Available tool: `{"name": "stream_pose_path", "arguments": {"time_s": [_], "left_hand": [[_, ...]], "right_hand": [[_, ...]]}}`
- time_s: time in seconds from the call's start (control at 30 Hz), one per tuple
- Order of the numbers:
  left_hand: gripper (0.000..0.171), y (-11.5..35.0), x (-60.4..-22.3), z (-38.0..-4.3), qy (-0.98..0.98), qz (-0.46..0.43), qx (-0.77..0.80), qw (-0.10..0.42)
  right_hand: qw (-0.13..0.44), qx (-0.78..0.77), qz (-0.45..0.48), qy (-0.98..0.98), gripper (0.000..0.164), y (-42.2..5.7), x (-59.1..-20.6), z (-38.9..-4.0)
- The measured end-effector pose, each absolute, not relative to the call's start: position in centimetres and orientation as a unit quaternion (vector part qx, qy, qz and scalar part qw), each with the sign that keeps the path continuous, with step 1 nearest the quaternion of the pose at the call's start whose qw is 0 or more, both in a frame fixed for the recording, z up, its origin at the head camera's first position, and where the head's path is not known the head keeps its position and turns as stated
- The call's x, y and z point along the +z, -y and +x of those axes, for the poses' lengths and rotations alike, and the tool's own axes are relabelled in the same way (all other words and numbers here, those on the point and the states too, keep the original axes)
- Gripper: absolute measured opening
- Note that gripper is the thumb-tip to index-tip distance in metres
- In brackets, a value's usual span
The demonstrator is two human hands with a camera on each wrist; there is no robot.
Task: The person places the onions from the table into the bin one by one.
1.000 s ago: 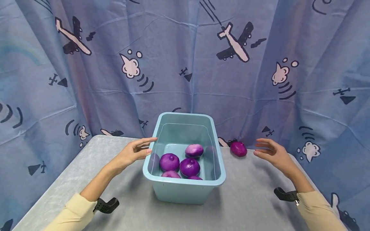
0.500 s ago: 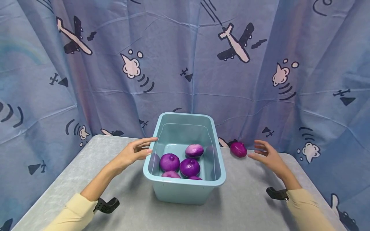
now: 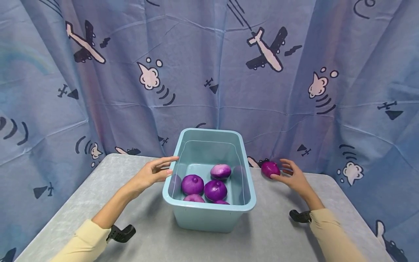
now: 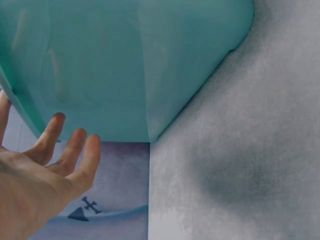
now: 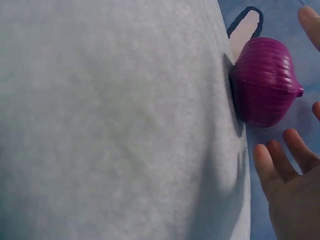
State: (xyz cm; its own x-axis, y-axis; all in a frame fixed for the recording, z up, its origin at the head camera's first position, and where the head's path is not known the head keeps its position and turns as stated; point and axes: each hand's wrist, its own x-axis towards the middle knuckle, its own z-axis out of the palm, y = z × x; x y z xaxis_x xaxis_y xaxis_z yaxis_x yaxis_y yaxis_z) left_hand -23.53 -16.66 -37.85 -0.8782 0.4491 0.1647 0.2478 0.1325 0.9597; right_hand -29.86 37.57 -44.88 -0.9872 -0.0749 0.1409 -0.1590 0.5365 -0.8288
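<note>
A light blue plastic bin (image 3: pixel 209 220) stands in the middle of the table, with several purple onions (image 3: pixel 192 184) on its floor. My left hand (image 3: pixel 147 178) is at the bin's left rim, its fingers relaxed and the fingertips right at the edge. From the left wrist view, those fingers (image 4: pixel 90 160) lie along the outside of the bin's wall. A darker, ribbed red onion (image 3: pixel 269 169) rests by the table's back edge, right of the bin. Just right of it, my right hand (image 3: pixel 294 180) is spread, thumb and fingers on either side of a gap facing the onion (image 5: pixel 265 82).
Behind the table's back edge hangs a blue curtain (image 3: pixel 183 72) printed with airplanes and clouds. The grey table (image 3: pixel 137 233) extends in front and to both sides of the bin. A black band with a camera (image 3: pixel 121 233) sits on each wrist.
My right hand has moved left toward the ribbed red onion, from well clear of it to right beside it. The left hand and the bin have stayed in place.
</note>
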Motion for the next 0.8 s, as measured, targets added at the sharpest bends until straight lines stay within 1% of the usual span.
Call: {"name": "stream_pose_path", "arguments": {"time_s": [0.23, 0.57, 0.67, 0.8], "left_hand": [[0.052, 16.6, -37.9, -23.5, -0.749, 0.231, 0.615, 0.082], [0.052, 16.5, -37.8, -23.4, -0.753, 0.227, 0.613, 0.082], [0.052, 16.5, -37.8, -23.4, -0.753, 0.227, 0.612, 0.083], [0.051, 16.4, -37.8, -23.4, -0.754, 0.227, 0.611, 0.084]], "right_hand": [[0.059, 0.477, 0.093, 0.872, 0.089, -37.6, -45.7, -30.6], [0.057, 0.472, 0.098, 0.874, 0.083, -37.3, -45.7, -31.2], [0.06, 0.467, 0.106, 0.876, 0.079, -37.2, -45.7, -31.5], [0.075, 0.456, 0.126, 0.878, 0.07, -37.0, -45.9, -31.9]]}}
